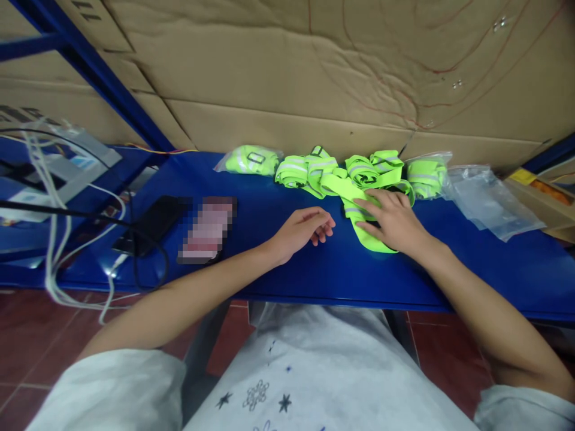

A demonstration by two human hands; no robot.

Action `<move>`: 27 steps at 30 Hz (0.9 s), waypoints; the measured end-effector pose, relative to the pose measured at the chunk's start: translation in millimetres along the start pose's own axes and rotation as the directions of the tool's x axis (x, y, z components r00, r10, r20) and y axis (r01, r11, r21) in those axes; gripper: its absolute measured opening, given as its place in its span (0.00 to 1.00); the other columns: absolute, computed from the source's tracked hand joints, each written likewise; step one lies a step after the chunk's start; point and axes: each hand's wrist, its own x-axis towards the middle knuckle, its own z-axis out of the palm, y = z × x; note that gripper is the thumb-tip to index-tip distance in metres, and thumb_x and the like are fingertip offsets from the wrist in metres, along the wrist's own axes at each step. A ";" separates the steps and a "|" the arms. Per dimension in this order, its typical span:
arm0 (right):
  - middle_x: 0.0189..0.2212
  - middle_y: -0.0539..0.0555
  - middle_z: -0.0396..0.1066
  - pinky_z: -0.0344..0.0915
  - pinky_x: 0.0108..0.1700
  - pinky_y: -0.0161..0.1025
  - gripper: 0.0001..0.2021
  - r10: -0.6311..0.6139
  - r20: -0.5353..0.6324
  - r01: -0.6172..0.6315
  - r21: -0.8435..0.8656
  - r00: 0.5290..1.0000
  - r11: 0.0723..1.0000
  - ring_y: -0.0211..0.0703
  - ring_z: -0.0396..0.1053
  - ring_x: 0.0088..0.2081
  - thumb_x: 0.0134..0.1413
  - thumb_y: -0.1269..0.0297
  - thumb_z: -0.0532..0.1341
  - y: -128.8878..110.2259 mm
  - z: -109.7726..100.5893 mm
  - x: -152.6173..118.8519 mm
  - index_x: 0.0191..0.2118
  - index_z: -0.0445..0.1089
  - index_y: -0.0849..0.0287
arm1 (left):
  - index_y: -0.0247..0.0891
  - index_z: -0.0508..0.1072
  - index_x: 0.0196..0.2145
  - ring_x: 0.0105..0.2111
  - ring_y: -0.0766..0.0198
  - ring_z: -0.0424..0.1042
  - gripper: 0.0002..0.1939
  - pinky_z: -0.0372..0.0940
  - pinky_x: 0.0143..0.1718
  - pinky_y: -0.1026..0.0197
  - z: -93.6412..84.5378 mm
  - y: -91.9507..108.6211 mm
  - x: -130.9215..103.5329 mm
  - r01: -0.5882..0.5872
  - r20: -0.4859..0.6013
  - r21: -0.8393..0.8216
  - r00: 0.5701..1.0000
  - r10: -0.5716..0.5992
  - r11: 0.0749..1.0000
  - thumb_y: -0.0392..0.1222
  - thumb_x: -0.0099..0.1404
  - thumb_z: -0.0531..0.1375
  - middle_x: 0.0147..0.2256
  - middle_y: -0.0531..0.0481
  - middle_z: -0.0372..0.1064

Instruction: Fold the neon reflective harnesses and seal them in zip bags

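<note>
1. Lime-green strap (371, 241), with a pale reflective stripe, lies on the blue table (287, 284) in front of the person, its far end running up against loose rolled bundles (291, 172).
2. Right hand (393, 218): fingers spread, resting over the strap; no closed grip seen.
3. Left hand (303, 230): fingers loosely curled, apparently holding nothing, just beside the strap but apart from it.
4. Adjacent: bagged bundles (254, 160) at each end of the row; clear plastic bags (494, 200) to the right.
5. Handling, in my judgement: steady the strap with the right palm, use the left fingers on its near edge, smooth out twists and keep the stripe flat. Light, even tension should avoid dragging the neighbouring bundles, which could tangle.
</note>
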 end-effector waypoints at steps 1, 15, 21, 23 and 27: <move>0.65 0.66 0.64 0.61 0.59 0.60 0.26 0.018 0.003 -0.018 -0.025 1.000 1.000 0.66 0.64 0.62 0.71 0.51 0.55 3.7 -0.3 -0.5 0.67 0.67 0.56 | 0.34 0.74 0.33 0.26 0.69 0.69 0.12 0.61 0.25 0.67 -0.1 -0.3 0.1 0.004 0.004 0.007 1.000 -0.004 1.000 0.46 0.68 0.58 0.29 0.49 0.72; 0.21 0.45 0.59 0.50 0.25 0.37 0.10 0.511 -0.203 -0.195 0.760 0.835 0.621 0.35 0.51 0.19 0.69 0.54 0.56 19.7 -13.2 2.6 0.42 0.67 0.54 | 0.34 0.75 0.40 0.30 0.68 0.74 0.13 0.65 0.29 0.66 0.2 -7.4 0.4 0.039 0.121 0.068 0.992 -0.047 0.997 0.48 0.66 0.62 0.36 0.47 0.76; 0.20 0.42 0.53 0.43 0.22 0.36 0.14 0.556 -0.162 -0.081 0.919 0.815 0.387 0.33 0.46 0.18 0.63 0.48 0.63 28.9 -10.1 11.8 0.40 0.63 0.51 | 0.35 0.75 0.43 0.31 0.67 0.74 0.13 0.67 0.29 0.66 -0.5 -13.2 3.5 0.025 0.136 0.077 0.990 -0.036 0.997 0.47 0.66 0.62 0.39 0.45 0.77; 0.23 0.44 0.58 0.47 0.24 0.36 0.12 0.579 -0.202 -0.023 0.934 0.790 0.356 0.34 0.51 0.20 0.63 0.52 0.64 31.4 -13.8 19.8 0.41 0.65 0.52 | 0.35 0.75 0.43 0.31 0.68 0.74 0.12 0.67 0.28 0.67 -0.5 -13.2 4.3 0.017 0.135 0.097 0.990 -0.030 0.995 0.45 0.67 0.61 0.39 0.45 0.77; 0.30 0.49 0.64 0.54 0.31 0.38 0.06 0.568 -0.396 0.063 0.855 0.722 0.515 0.36 0.60 0.27 0.65 0.59 0.62 38.7 -46.8 41.8 0.40 0.67 0.54 | 0.36 0.74 0.44 0.31 0.67 0.74 0.12 0.67 0.27 0.67 -0.8 -12.3 4.7 0.011 0.130 0.104 0.991 -0.025 0.994 0.44 0.66 0.60 0.39 0.46 0.76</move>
